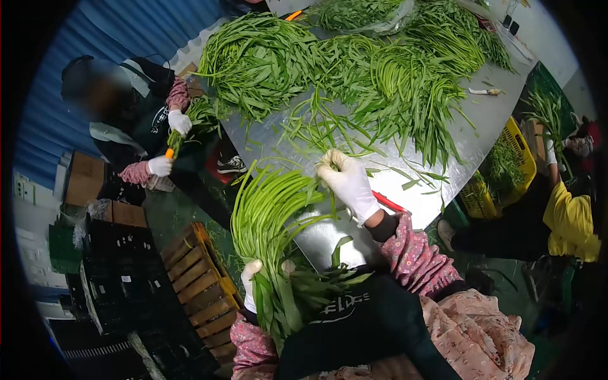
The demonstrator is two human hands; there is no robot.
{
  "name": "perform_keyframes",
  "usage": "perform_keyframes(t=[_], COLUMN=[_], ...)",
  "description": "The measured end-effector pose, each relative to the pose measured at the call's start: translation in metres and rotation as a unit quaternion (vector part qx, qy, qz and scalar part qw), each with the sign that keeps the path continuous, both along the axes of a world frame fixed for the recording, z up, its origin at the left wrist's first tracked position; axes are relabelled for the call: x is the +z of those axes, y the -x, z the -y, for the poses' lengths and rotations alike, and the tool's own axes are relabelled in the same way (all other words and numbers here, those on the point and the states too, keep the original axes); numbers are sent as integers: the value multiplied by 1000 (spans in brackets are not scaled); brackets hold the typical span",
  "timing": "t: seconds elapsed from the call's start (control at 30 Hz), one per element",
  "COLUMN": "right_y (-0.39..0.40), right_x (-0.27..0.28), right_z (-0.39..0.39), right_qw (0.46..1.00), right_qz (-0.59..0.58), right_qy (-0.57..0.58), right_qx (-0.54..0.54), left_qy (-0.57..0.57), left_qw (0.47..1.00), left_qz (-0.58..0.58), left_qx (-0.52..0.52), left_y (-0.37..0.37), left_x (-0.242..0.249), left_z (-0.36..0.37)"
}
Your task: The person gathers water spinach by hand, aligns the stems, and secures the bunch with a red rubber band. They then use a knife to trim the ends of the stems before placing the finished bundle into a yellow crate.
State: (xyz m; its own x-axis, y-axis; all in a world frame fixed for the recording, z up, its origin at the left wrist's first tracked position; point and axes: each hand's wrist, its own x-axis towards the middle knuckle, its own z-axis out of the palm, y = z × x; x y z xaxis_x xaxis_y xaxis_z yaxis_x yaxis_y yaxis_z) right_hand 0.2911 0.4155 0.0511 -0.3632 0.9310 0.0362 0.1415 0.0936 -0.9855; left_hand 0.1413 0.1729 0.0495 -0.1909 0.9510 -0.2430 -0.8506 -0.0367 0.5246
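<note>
My left hand (pixel 252 282), in a white glove, is wrapped round a large bunch of long-stemmed greens (pixel 269 215) near my body, its stems curving up and its leaves hanging down. My right hand (pixel 347 183), also gloved, is closed at the near edge of the metal table (pixel 405 190), beside the bunch's stem tips; thin stems show at its fingers, but which ones it grips is partly hidden. Just right of that hand, a red-handled tool (pixel 389 202) lies on the table. Loose stalks (pixel 316 126) are scattered beyond it.
Large heaps of greens (pixel 259 63) cover the table's far side, with a white-handled knife (pixel 486 92) at right. A co-worker (pixel 142 126) at left holds greens; another person (pixel 570 215) stands right, near a yellow crate (pixel 516 158). Wooden pallet (pixel 199 285) and dark crates (pixel 126 278) stand lower left.
</note>
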Motion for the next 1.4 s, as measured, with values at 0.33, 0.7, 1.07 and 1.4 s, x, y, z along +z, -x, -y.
perform_keyframes(t=[0.33, 0.7, 1.07, 1.4], right_y=[17, -7, -31, -23], right_x=[22, 11, 11, -12], right_z=[64, 28, -20, -31], right_qw=[973, 990, 987, 979], right_qz=[34, -19, -126, -108], right_qy=[3, 57, 103, 172], right_qx=[226, 131, 11, 27], left_qy=[164, 119, -95, -44], left_qw=[982, 989, 993, 991], left_qz=[-83, -78, -69, -123], left_qx=[-45, -50, -14, 6], left_y=[-8, -1, 19, 19], left_x=[35, 24, 0, 17], left_z=[-5, 0, 6, 9])
